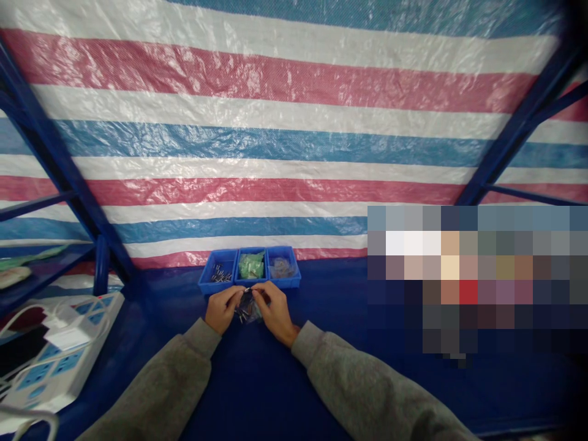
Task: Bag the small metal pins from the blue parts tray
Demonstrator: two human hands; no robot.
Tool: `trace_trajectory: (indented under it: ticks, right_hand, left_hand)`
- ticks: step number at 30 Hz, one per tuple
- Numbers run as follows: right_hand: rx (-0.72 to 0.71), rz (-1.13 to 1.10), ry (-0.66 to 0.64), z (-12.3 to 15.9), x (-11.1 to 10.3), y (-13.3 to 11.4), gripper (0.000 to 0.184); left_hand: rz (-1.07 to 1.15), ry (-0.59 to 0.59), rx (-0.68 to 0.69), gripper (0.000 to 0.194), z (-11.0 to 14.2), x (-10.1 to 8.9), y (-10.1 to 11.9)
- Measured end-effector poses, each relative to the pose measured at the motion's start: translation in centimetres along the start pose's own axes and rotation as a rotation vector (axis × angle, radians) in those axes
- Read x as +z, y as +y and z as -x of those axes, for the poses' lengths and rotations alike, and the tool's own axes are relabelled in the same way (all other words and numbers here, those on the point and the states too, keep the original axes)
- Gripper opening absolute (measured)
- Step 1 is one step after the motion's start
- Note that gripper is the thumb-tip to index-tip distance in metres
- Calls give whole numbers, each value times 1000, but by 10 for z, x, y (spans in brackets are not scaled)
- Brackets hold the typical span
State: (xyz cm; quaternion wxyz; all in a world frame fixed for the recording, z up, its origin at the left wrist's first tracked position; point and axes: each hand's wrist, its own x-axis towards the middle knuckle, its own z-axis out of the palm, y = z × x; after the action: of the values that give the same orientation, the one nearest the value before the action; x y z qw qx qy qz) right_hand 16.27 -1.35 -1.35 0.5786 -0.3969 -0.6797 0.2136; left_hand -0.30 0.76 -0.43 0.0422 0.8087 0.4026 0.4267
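My left hand [222, 308] and my right hand [277, 311] meet in front of the blue bins, fingertips pinched close together. Between them is a small dark piece with a light spot [248, 290], too small to name. Just below the fingers lies a clear plastic bag [250, 312] with dark slender parts in or on it; the fingers partly hide it. Behind the hands stand three joined blue bins: the left bin [206, 277] holds slim metallic and dark pieces, the middle bin [237, 278] green packets, the right bin [296, 280] clear plastic pieces or bags.
A white power strip [87, 367] with cables and a white plug [68, 331] lies at the left. Blue metal posts [68, 165] frame both sides. A striped plastic sheet [285, 141] hangs behind the blue tabletop [257, 392]. The right side is pixelated.
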Motion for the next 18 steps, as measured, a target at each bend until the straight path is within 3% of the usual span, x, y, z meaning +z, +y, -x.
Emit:
trace_trajectory:
  ticks: [6, 18]
  right_hand:
    - [-17, 9, -17, 0, -1, 0, 17]
    - [-36, 20, -78, 0, 0, -1, 15]
  left_hand:
    - [3, -17, 76, 21, -2, 1, 1]
    - [-23, 39, -25, 22, -2, -5, 4]
